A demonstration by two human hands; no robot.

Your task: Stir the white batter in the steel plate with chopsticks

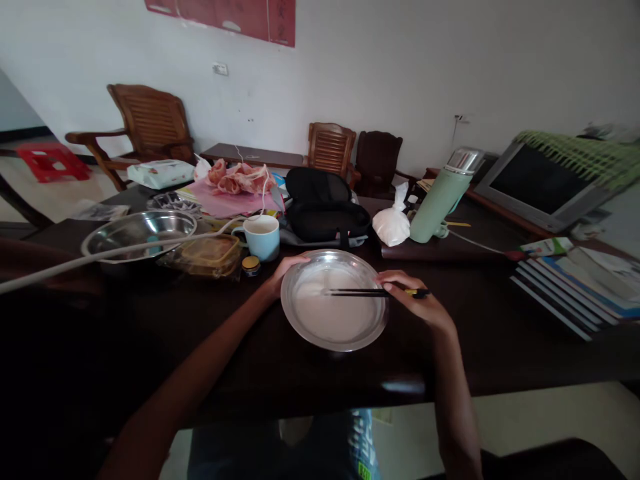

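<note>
A metal bowl (357, 262) stands near the front of the dark table (500, 353), roughly midway between the person's forearms. It is round, shiny and wide-rimmed, with a pale, milky mixture (335, 320) spread over its bottom. The left hand (287, 270) reaches in with its fingers laid on the far left rim; whether they clamp it cannot be told. The right hand (413, 297) bends inward at the wrist, fingers closed on dark chopsticks (357, 292) held almost level, tips at the mixture; whether this hand also touches the rim is unclear. The table's front edge runs below the bowl, with bare top between them. Bare surface also stretches right, as far as a stack of books (565, 297). Left and behind is tighter: a small jar (251, 266) and a light-blue mug (264, 239) sit near the left hand, and an open black case (325, 217) lies just beyond the bowl. A knotted plastic bag (391, 228) with white contents and a green thermos (440, 207) stand behind the right hand.
</note>
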